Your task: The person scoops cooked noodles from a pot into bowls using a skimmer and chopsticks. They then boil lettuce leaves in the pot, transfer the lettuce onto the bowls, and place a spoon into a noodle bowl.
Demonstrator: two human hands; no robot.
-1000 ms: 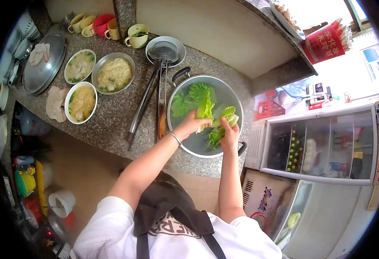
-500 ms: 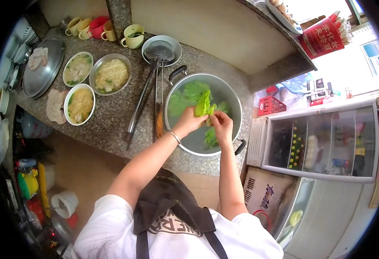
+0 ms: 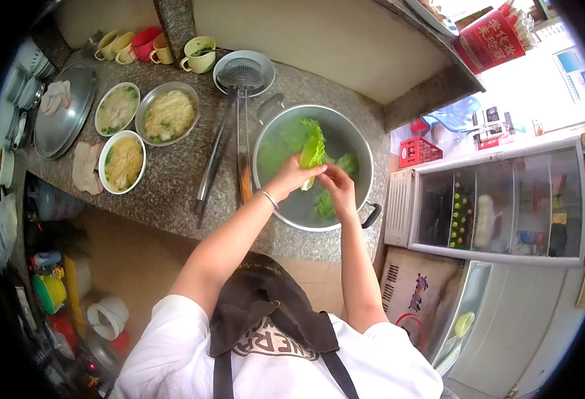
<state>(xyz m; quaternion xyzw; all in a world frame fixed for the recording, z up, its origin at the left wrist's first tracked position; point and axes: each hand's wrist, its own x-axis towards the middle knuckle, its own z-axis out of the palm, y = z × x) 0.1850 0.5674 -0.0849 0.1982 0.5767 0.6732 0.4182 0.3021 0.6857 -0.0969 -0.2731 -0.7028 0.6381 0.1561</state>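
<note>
Above a large steaming metal pot, my left hand is closed around a green lettuce leaf that stands upright from the fingers. My right hand is close beside it, its fingertips pinched at the leaf's right edge near the base. More lettuce lies inside the pot, partly blurred by steam. A long-handled wire strainer rests over a white bowl, left of the pot.
Two white bowls, one of noodles and one of soup, and a metal noodle bowl stand on the left counter. Several cups line the wall. A pot lid lies far left; a glass-door fridge stands right.
The right hand held a separate lettuce piece one second ago; it has moved left to the left hand's leaf and no longer shows that piece. The camera view has shifted slightly.
</note>
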